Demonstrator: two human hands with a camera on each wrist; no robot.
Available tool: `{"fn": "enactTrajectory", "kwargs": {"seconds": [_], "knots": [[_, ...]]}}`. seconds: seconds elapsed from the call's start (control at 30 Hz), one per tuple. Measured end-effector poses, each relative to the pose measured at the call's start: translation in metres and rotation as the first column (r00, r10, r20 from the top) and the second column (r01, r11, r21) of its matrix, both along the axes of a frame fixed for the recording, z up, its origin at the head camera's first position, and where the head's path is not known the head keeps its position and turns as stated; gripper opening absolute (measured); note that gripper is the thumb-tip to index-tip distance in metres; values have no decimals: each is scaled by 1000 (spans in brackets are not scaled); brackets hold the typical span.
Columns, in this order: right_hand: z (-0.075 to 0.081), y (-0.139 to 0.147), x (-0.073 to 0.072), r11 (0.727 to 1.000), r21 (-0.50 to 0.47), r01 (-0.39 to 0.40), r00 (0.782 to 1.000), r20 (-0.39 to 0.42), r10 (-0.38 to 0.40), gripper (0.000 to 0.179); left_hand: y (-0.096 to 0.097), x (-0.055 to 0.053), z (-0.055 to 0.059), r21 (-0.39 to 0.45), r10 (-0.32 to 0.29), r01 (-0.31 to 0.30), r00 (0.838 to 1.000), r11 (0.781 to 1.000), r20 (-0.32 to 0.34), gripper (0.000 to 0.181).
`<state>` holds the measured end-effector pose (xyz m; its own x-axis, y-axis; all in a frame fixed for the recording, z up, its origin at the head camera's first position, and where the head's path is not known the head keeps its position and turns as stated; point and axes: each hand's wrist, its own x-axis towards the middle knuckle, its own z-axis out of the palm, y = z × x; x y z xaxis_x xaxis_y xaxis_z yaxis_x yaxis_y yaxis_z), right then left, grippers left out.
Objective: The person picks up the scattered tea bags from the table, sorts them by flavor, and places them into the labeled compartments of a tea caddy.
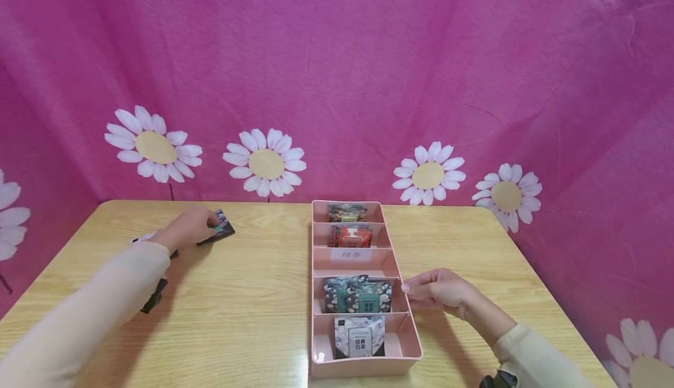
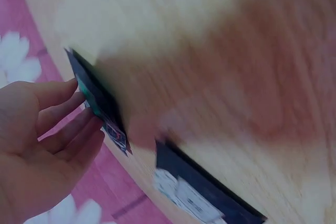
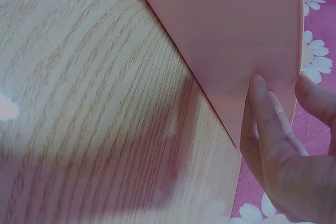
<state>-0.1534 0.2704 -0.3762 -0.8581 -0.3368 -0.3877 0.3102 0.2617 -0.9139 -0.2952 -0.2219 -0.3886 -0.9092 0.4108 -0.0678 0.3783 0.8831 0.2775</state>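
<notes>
At the table's far left, my left hand point(image 1: 188, 226) grips a dark tea sachet point(image 1: 217, 230) with a green label. The left wrist view shows its fingers at the edge of this tilted sachet point(image 2: 100, 100). A second sachet point(image 2: 191, 192), black with a white label, lies nearby. Straight fingers of my right hand point(image 1: 442, 290) touch the outer wall of a long pink divided box point(image 1: 363, 366), its thumb tip at the rim. Upright sachets fill most compartments: green-labelled ones point(image 1: 368, 299), red ones point(image 1: 351, 236), and a white one point(image 1: 360, 336) in front.
A white paper label point(image 1: 350, 254) with printed characters is in the box's middle compartment, where no sachets show. Another dark sachet point(image 1: 154, 297) lies partly hidden beneath my left forearm. The wooden table point(image 1: 253, 294) meets a pink flowered cloth point(image 1: 337, 83) behind and at both sides.
</notes>
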Motion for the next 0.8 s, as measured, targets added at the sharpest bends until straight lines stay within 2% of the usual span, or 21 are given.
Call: {"fn": "enactTrajectory", "kwargs": {"seconds": [0.13, 0.3, 0.53, 0.63, 0.8], "knots": [[0, 0, 0, 1000, 3, -8, 1000, 1, 8, 30, 20, 9, -4, -2, -40, 40, 999, 999, -8, 24], [1, -1, -1, 1000, 2, 4, 1000, 16, -4, 24, 43, 22, -5, -6, -68, 68, 998, 998, -2, 21], [0, -1, -2, 1000, -14, 1, 1000, 10, -1, 25, 67, 44, -8, 12, -188, 189, 981, 982, -50, 18], [-2, -1, -2, 1000, -26, -8, 1000, 18, 9, 23, 75, 54, -9, 16, -192, 192, 981, 981, -26, 19], [-1, 0, -2, 1000, -24, -12, 1000, 7, 12, 27, 81, 66, -4, 22, -154, 154, 988, 988, -5, 21]]}}
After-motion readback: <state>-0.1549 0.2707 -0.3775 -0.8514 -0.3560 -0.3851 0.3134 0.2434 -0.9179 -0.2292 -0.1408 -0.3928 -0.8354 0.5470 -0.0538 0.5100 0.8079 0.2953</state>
